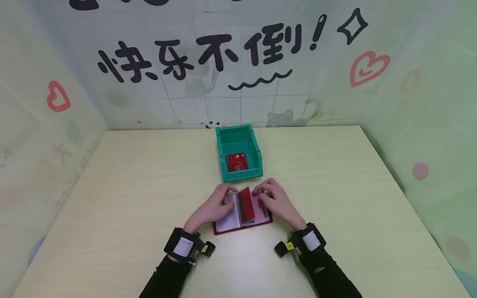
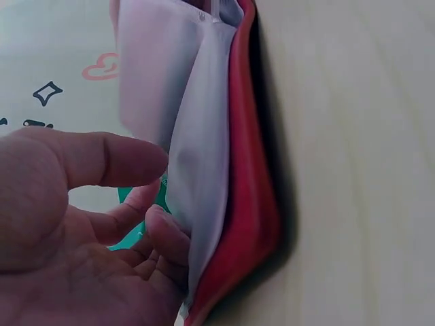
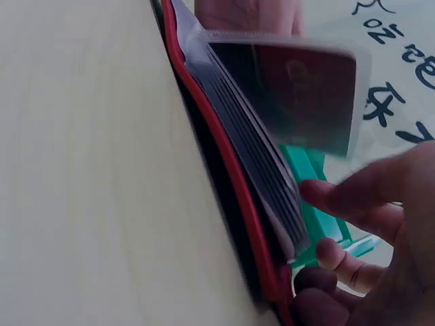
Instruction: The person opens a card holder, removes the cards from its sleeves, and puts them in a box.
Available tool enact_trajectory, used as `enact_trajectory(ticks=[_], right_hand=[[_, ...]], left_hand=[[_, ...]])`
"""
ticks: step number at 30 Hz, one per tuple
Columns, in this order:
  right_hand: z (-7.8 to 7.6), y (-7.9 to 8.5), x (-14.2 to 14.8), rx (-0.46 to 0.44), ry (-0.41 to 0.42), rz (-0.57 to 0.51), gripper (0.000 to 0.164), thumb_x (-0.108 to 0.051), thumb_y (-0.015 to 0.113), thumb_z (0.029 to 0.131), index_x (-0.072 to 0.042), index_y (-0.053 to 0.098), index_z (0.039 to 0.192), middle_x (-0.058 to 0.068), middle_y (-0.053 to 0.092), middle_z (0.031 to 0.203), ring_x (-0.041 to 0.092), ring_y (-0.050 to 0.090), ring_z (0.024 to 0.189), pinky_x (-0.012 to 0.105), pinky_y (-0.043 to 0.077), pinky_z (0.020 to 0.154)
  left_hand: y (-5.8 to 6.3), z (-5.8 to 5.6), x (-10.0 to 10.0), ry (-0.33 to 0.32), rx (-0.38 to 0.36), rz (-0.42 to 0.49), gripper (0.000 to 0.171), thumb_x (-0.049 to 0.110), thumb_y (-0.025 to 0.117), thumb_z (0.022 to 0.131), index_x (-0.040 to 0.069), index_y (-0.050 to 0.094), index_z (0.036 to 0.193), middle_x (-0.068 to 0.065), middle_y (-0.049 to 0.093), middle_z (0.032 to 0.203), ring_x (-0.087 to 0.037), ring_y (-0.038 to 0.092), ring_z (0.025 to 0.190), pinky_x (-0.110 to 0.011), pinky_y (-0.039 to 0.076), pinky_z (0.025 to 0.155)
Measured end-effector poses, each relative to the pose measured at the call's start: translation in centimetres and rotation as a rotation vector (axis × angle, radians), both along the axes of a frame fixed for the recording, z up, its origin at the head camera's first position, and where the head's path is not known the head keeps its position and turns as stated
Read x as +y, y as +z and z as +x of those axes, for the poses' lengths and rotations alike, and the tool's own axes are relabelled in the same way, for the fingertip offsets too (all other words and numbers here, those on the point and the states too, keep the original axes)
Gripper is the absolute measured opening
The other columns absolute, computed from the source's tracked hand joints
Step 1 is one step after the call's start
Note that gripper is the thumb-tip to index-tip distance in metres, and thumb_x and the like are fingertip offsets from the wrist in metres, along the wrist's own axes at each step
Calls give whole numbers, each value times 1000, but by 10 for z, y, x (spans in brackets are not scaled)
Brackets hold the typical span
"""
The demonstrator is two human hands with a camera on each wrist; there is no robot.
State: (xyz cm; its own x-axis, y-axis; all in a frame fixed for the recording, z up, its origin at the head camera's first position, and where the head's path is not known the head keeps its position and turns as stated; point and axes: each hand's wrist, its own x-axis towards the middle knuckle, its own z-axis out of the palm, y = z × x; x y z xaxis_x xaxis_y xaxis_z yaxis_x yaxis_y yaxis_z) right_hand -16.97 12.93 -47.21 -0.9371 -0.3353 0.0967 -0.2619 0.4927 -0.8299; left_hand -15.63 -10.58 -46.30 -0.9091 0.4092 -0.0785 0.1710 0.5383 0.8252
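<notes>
A red-covered card holder (image 1: 244, 225) lies spread on the table, its clear sleeves showing. One sleeve with a dark red card (image 1: 247, 205) in it stands up from the middle; the right wrist view shows this card (image 3: 292, 92) side-on. My left hand (image 1: 218, 203) holds the left half, thumb at the clear sleeve (image 2: 200, 129) and other fingers curled by the far edge. On the right half, my right hand (image 1: 277, 200) has bent fingers at the edges of the stacked sleeves (image 3: 255, 146) and the red cover (image 3: 234, 163).
Just beyond the card holder stands a green open bin (image 1: 255, 145), with a red card (image 1: 237, 162) lying in its near end. The pale wooden table (image 1: 141, 178) reaches back to a printed backdrop (image 1: 238, 103), with side panels left and right.
</notes>
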Motion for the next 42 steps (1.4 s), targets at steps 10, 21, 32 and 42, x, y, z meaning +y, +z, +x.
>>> enact_trajectory(ticks=[10,21,32,42], right_hand=[[10,-2,-20,205,151,68,12,-11,74,87,-7,78,98,5,66,96,16,47,93,25,39,76],[12,-6,-26,66,112,41,28,-24,79,87,-13,74,113,3,67,104,15,52,102,26,47,82],[12,-8,-29,76,91,167,44,-31,79,86,-14,67,124,3,59,108,15,48,106,30,45,84],[14,-7,-33,98,53,191,40,-31,80,85,-11,66,117,3,59,105,15,48,103,29,44,82]], left_hand=[[1,-2,-3,36,-168,103,34,33,51,105,5,50,125,-11,61,102,-17,53,87,-27,44,75],[6,-6,-28,-37,-177,88,31,34,54,104,8,71,104,-6,65,89,-16,55,81,-25,45,69],[6,-7,-34,76,-334,79,25,17,65,99,-7,71,95,-8,73,70,-9,67,56,-27,59,60],[8,-5,-28,128,-374,-15,24,18,64,99,-2,69,87,-1,67,62,-8,64,53,-25,56,55]])
